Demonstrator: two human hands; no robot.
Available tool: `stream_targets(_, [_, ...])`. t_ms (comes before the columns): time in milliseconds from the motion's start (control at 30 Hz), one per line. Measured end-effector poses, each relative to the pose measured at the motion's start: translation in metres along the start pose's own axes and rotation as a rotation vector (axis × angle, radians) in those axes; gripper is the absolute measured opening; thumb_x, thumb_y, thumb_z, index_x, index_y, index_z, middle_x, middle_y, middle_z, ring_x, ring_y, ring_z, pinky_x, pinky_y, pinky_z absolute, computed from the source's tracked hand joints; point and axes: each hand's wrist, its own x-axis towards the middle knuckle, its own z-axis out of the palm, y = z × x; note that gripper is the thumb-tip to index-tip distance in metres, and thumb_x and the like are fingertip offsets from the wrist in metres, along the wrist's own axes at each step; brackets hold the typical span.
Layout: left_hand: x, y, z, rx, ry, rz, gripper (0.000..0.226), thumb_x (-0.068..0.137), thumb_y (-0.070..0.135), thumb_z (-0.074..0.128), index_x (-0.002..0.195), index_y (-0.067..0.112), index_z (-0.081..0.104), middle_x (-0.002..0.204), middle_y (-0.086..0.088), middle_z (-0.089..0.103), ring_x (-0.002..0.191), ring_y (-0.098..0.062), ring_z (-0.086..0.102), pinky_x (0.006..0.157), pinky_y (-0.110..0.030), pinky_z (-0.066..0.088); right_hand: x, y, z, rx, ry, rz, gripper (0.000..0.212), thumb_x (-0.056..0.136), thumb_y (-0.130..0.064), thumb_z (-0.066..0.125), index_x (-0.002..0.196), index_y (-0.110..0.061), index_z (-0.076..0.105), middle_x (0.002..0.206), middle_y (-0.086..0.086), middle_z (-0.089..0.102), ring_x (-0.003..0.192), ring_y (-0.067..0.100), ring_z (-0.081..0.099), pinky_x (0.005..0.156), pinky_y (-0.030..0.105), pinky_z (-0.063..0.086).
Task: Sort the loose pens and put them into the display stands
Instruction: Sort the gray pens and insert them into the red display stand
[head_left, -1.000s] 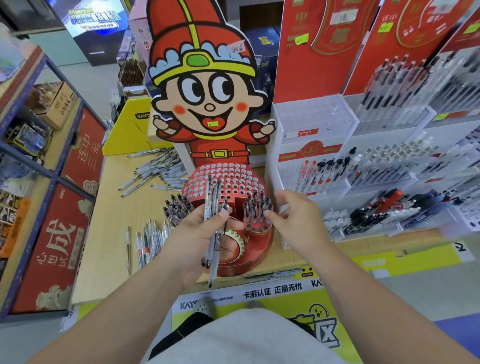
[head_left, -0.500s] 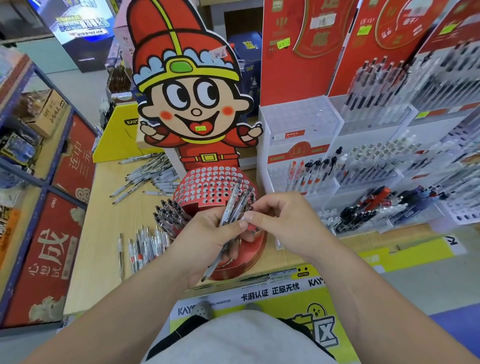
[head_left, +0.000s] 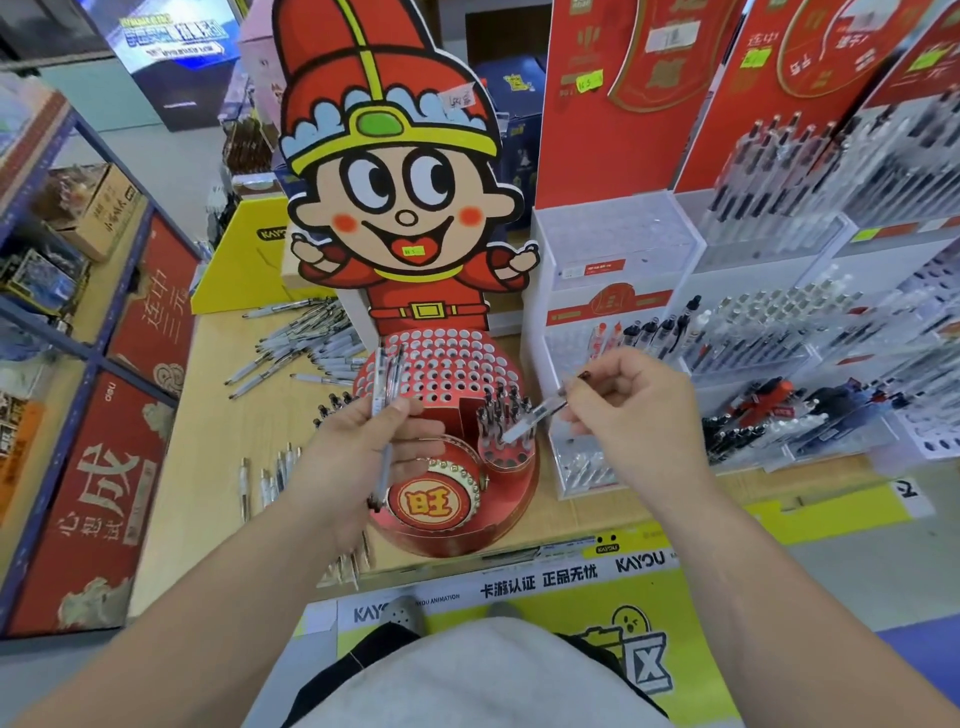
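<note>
Our left hand (head_left: 353, 457) has its grip clamped on a bundle of pens (head_left: 385, 384) at nine o'clock of the red display stand (head_left: 457, 525). Our right hand (head_left: 623, 415) pinches a single pen (head_left: 535, 415), tip slanting toward the stand's three-o'clock pocket (head_left: 514, 464).

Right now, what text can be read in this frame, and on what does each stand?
"KAYOU": banner on the table's front edge
"卡游认证 正品无忧": same banner
"旺": medallion on the red stand
"连中三元": upper red panel, left shelf
"成": lower red panel
Too blurred to read: price stickers, white stand label.
</note>
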Motion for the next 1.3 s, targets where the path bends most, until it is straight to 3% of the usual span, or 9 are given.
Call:
stream_targets(100, [-0.001, -0.003, -0.004, -0.019, -0.017, -0.038, 0.024, 0.104, 0.022, 0.053, 0.113, 0.003, 0.065, 0.094, -0.019, 0.076, 0.078, -0.028, 0.074, 0.073, -0.039, 0.057, -0.002, 0.014, 0.011, -0.139, -0.041, -0.044, 0.015, 0.088, -0.016, 0.073, 0.075, -0.021, 0.066, 0.07, -0.001, 0.07, 0.071, 0.02, 0.071, 0.07, 0.045, 0.06])
stream_targets(233, [-0.003, -0.008, -0.004, -0.009, -0.033, -0.068, 0.022, 0.104, 0.021, 0.053, 0.112, 0.003, 0.064, 0.08, -0.015, 0.073, 0.065, -0.024, 0.068, 0.066, -0.038, 0.054, -0.009, 0.023, 0.03, -0.296, -0.093, -0.131, 0.015, 0.09, -0.016, 0.072, 0.077, -0.017, 0.065, 0.069, -0.009, 0.066, 0.066, 0.003, 0.063, 0.062, 0.022, 0.051])
stream_targets(433, [-0.006, -0.015, -0.01, -0.01, -0.038, -0.086, 0.021, 0.104, 0.022, 0.053, 0.107, 0.005, 0.066, 0.069, -0.008, 0.062, 0.058, -0.022, 0.059, 0.061, -0.035, 0.049, -0.01, 0.031, 0.047, -0.448, -0.137, -0.205, 0.011, 0.091, -0.021, 0.071, 0.083, -0.016, 0.067, 0.073, -0.01, 0.067, 0.068, 0.004, 0.062, 0.066, 0.036, 0.055])
stream_targets(600, [-0.009, -0.018, -0.015, -0.042, -0.061, -0.099, 0.022, 0.104, 0.022, 0.054, 0.106, 0.005, 0.067, 0.07, -0.008, 0.061, 0.057, -0.022, 0.057, 0.057, -0.033, 0.047, -0.009, 0.038, 0.057, -0.545, -0.146, -0.174, 0.011, 0.09, -0.025, 0.072, 0.084, -0.017, 0.067, 0.073, -0.007, 0.067, 0.069, 0.011, 0.063, 0.067, 0.04, 0.056])
stream_targets(800, [-0.01, -0.019, -0.021, -0.076, -0.113, -0.126, 0.024, 0.105, 0.024, 0.052, 0.106, 0.006, 0.067, 0.072, -0.009, 0.062, 0.058, -0.021, 0.057, 0.05, -0.03, 0.046, -0.005, 0.036, 0.068, -0.574, -0.109, -0.143, 0.014, 0.089, -0.025, 0.073, 0.082, -0.018, 0.064, 0.069, -0.009, 0.064, 0.066, 0.013, 0.062, 0.064, 0.037, 0.055])
stream_targets(967, [-0.009, -0.02, -0.027, -0.124, -0.154, -0.141, 0.026, 0.104, 0.025, 0.051, 0.107, 0.006, 0.068, 0.074, -0.01, 0.061, 0.058, -0.021, 0.056, 0.051, -0.031, 0.044, -0.002, 0.038, 0.077, -0.591, -0.117, -0.153, 0.011, 0.089, -0.022, 0.073, 0.085, -0.02, 0.063, 0.065, -0.018, 0.058, 0.065, 0.004, 0.059, 0.062, 0.027, 0.05])
stream_targets(1133, [-0.009, -0.022, -0.031, -0.152, -0.186, -0.145, 0.026, 0.104, 0.024, 0.051, 0.109, 0.004, 0.067, 0.074, -0.009, 0.061, 0.058, -0.021, 0.054, 0.051, -0.03, 0.041, 0.002, 0.043, 0.085, -0.661, -0.146, -0.141, 0.012, 0.09, -0.031, 0.07, 0.084, -0.023, 0.063, 0.073, -0.01, 0.068, 0.069, 0.011, 0.064, 0.063, 0.034, 0.055])
stream_targets(1300, [-0.011, -0.019, -0.029, -0.124, -0.212, -0.126, 0.024, 0.103, 0.023, 0.052, 0.109, 0.004, 0.066, 0.073, -0.008, 0.06, 0.055, -0.019, 0.052, 0.049, -0.029, 0.039, 0.002, 0.039, 0.085, -0.733, -0.169, -0.155, 0.015, 0.091, -0.034, 0.069, 0.087, -0.023, 0.061, 0.075, -0.008, 0.067, 0.073, 0.016, 0.065, 0.062, 0.029, 0.051])
